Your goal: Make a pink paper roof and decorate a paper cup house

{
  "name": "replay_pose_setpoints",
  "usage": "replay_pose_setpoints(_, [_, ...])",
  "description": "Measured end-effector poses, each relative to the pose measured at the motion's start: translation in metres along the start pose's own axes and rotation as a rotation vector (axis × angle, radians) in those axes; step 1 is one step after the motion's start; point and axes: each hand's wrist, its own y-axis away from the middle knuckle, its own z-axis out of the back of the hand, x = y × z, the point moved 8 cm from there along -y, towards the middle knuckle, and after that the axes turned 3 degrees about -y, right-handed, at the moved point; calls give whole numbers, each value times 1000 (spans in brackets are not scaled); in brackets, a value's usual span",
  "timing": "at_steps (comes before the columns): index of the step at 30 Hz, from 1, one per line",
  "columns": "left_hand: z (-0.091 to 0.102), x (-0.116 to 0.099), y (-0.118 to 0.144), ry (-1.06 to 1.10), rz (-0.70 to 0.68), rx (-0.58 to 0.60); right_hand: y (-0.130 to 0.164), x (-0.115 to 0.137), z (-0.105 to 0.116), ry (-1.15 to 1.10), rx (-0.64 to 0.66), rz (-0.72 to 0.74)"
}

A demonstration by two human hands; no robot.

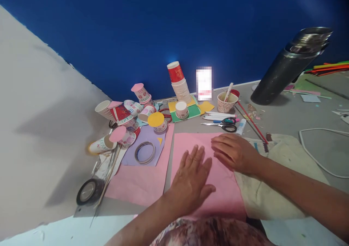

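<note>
A pink sheet of paper (pixel 188 144) lies on the grey floor in front of me. My left hand (pixel 191 180) rests flat on its middle, fingers spread and pointing away from me. My right hand (pixel 233 152) lies palm down on the sheet's right edge, fingers together and pointing left. Neither hand holds anything. A second pink sheet (pixel 136 182) lies to the left, with a purple sheet (pixel 152 140) on top of it.
Scissors (pixel 226 124), pens and a glue tube lie beyond the sheet. A stack of paper cups (pixel 180 84) and several decorated cups (pixel 122 113) stand at the back left. Tape rolls (pixel 88 191) lie left. A dark flask (pixel 289 66) stands right. A beige cloth (pixel 275 173) lies under my right forearm.
</note>
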Motion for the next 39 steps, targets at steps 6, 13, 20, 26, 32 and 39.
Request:
replay_pose_setpoints(6, [-27, 28, -10, -41, 138, -31, 4, 0, -15, -13, 86, -23])
replay_pose_setpoints(13, [-30, 31, -6, -46, 135, -80, 4, -7, -18, -30, 128, -72])
replay_pose_setpoints(20, [-27, 30, -9, -14, 143, -6, 7, -6, -18, -33, 109, -42])
replay_pose_setpoints(26, [-4, 32, -9, 56, 111, 286, 9, -7, -19, -11, 90, -28])
replay_pose_setpoints(32, [28, 34, -25, 78, -51, 270, 6, -6, -18, -14, 93, -65])
replay_pose_setpoints(39, [6, 25, -46, 72, -89, 223, 6, -5, -17, -11, 100, -60])
